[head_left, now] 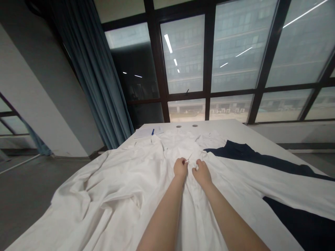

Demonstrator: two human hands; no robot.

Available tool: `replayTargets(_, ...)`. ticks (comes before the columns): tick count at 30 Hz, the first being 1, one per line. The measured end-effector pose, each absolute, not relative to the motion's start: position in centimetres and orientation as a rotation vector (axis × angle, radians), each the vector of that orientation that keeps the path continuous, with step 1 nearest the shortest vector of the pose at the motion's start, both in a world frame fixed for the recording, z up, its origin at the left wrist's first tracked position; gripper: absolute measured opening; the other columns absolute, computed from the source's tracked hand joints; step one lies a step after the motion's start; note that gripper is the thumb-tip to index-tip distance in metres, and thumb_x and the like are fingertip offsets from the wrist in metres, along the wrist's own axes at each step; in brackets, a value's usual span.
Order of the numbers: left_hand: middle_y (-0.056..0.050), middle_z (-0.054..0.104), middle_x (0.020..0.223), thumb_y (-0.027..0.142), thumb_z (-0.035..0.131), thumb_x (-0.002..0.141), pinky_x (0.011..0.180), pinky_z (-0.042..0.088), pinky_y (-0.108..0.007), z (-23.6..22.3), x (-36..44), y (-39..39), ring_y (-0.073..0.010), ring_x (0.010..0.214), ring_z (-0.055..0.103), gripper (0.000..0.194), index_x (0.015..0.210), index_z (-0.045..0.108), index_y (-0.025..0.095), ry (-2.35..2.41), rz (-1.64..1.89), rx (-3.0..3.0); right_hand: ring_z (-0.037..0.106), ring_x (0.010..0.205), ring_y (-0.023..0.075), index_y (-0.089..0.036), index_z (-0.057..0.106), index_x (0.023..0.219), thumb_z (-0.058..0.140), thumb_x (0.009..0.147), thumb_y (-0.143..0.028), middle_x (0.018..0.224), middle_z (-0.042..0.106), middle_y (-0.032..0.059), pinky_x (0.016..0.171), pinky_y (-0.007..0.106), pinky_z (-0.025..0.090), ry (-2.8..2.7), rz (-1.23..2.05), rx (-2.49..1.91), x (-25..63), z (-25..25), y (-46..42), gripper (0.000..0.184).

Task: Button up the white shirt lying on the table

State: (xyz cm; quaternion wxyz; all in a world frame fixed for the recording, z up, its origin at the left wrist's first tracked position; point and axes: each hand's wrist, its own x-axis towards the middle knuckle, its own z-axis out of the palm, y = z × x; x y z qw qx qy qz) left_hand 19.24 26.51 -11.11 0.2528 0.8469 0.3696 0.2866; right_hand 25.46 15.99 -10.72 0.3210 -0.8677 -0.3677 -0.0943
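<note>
Left grip [180, 168], right grip [202, 173] pinching white garment [117, 195] on white table [235, 133]; windows [235, 52] beyond.

Dim daylight, windows [237, 52] ahead — bowed edges

left hand [180, 167], right hand [202, 173], both on white garment [112, 195]

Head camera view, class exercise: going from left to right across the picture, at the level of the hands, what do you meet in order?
Grey floor → white garment → left hand → right hand → navy fabric
</note>
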Motion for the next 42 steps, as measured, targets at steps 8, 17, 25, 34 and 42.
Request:
replayTargets(8, -0.002, 0.059, 0.078, 0.015, 0.051, 0.068, 0.069, 0.038, -0.024, -11.9, 18.8, 26.1, -0.0126, 0.072, 0.053, 0.011, 0.075, 0.059, 0.017, 0.892, 1.015, 2.093, 0.050, 0.079, 0.0187, -0.017, 0.059, 0.066, 0.051, 0.071, -0.018, 0.078, 0.057, 0.0078, 0.065, 0.025, 0.033, -1.134, -0.158, -2.174, 26.2, -9.8, 18.6, 0.010)
replayTargets(17, -0.002, 0.062, 0.069, 0.023, 0.050, 0.070, 0.064, 0.041, -0.024, -11.7, 19.3, 25.7, -0.0122, 0.064, 0.055, 0.013, 0.072, 0.061, 0.017, 0.770, 1.071, 1.903, 0.057, 0.072, 0.0159, -0.015, 0.055, 0.085, 0.031, 0.080, -0.027, 0.079, 0.063, 0.0071, 0.063, 0.023, 0.040, -0.834, -0.088, -2.005, 27.5, -11.1, 17.0, 0.027)
replayTargets(25, -0.005, 0.064, 0.068, 0.023, 0.052, 0.067, 0.063, 0.043, -0.026, -11.0, 19.3, 23.8, -0.0141, 0.063, 0.057, 0.015, 0.071, 0.063, 0.015, 0.813, 1.099, 1.738, 0.057, 0.054, 0.0131, -0.018, 0.057, 0.080, 0.045, 0.068, -0.026, 0.062, 0.061, -0.0001, 0.054, 0.022, 0.042, -0.780, 0.027, -1.833, 24.9, -9.6, 16.5, 0.018)
replayTargets(34, -0.005, 0.064, 0.066, 0.024, 0.057, 0.063, 0.061, 0.044, -0.024, -7.4, 16.1, 21.2, -0.0138, 0.061, 0.058, 0.014, 0.070, 0.063, 0.013, 0.725, 1.081, 1.629, 0.058, 0.062, 0.0153, -0.016, 0.059, 0.076, 0.045, 0.070, -0.036, 0.070, 0.063, 0.0056, 0.059, 0.025, 0.045, -0.716, -0.025, -1.653, 22.1, -7.1, 13.7, 0.026)
replayTargets(42, -0.005, 0.065, 0.070, 0.026, 0.057, 0.066, 0.066, 0.046, -0.027, -7.1, 14.3, 18.3, -0.0146, 0.066, 0.060, 0.016, 0.074, 0.063, 0.014, 0.641, 1.092, 1.549, 0.058, 0.064, 0.0170, -0.014, 0.060, 0.077, 0.051, 0.068, -0.037, 0.071, 0.064, 0.0073, 0.064, 0.030, 0.047, -0.759, -0.015, -1.491, 19.5, -6.5, 11.1, 0.026)
